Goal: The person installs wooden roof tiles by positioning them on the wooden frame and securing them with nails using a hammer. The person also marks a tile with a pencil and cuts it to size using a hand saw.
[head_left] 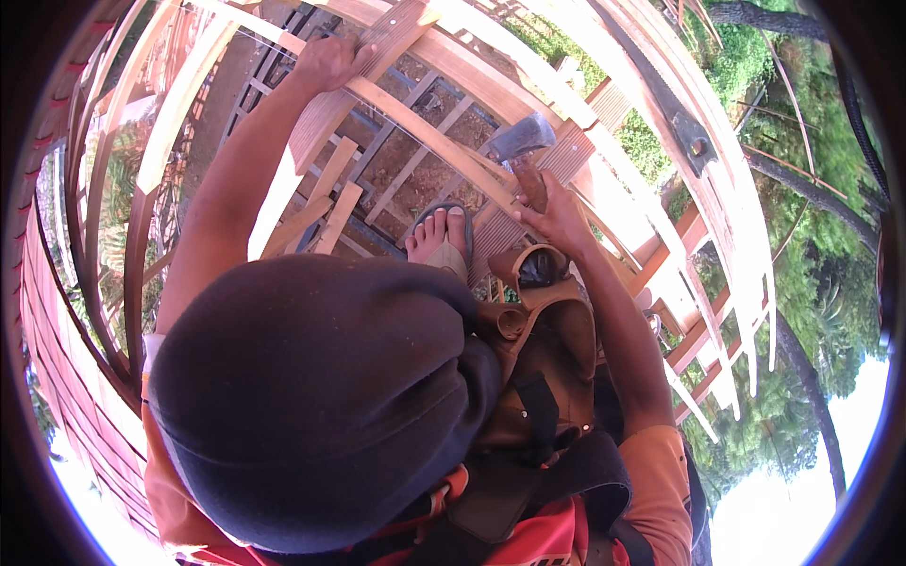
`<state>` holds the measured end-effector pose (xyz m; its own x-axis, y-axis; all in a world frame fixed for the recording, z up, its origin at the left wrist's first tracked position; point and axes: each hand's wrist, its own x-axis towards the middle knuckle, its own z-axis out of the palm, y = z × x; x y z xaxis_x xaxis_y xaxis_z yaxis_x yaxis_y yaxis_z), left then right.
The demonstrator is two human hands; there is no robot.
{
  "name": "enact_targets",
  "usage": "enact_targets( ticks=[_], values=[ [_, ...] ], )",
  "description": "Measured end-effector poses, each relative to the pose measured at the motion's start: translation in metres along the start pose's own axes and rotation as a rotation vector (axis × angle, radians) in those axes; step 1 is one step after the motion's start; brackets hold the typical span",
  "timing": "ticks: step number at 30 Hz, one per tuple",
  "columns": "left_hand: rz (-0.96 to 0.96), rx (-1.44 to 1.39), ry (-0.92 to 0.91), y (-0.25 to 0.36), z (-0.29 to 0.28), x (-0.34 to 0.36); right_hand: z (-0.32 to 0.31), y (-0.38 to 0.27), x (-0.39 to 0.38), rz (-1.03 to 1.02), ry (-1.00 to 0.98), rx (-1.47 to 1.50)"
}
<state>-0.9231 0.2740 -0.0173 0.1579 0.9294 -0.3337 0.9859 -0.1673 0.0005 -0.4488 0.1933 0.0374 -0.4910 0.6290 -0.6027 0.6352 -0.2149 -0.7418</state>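
My left hand point(330, 64) is closed over the edge of a brown grooved wooden beam point(401, 28), with the arm stretched out ahead. To the right, my right hand point(559, 215) grips the short wooden handle of a hatchet point(521, 139). Its grey metal head points away from me, over the timber frame. Just below that hand hangs a brown leather tool pouch point(557, 325) at my waist, with a dark item inside it that I cannot make out. A large dark cloth shape point(311, 396) hides much of the middle.
My sandalled foot point(445, 231) is between the timbers. Through the frame, a lower grid of bars point(415, 156) over soil shows. A dark handsaw-like tool point(694, 141) lies on pale boards at right. Trees point(802, 274) stand beyond; curved-looking rafters point(175, 113) run along the left.
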Motion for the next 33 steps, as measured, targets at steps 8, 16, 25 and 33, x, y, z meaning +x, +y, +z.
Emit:
enact_targets(
  ticks=[8,16,25,33],
  values=[
    [0.154,0.137,0.105,-0.001,0.007,-0.002,0.000,0.009,0.002,0.003,-0.012,0.023],
    [-0.085,-0.011,0.051,0.007,0.001,-0.010,-0.040,-0.022,-0.039,-0.167,0.089,-0.215],
    [-0.112,0.002,0.090,0.020,-0.016,-0.001,-0.065,-0.045,-0.060,-0.123,-0.065,-0.561],
    [-0.011,0.065,0.065,0.024,-0.016,-0.011,-0.059,-0.051,-0.078,-0.461,0.263,-0.134]
  ],
)
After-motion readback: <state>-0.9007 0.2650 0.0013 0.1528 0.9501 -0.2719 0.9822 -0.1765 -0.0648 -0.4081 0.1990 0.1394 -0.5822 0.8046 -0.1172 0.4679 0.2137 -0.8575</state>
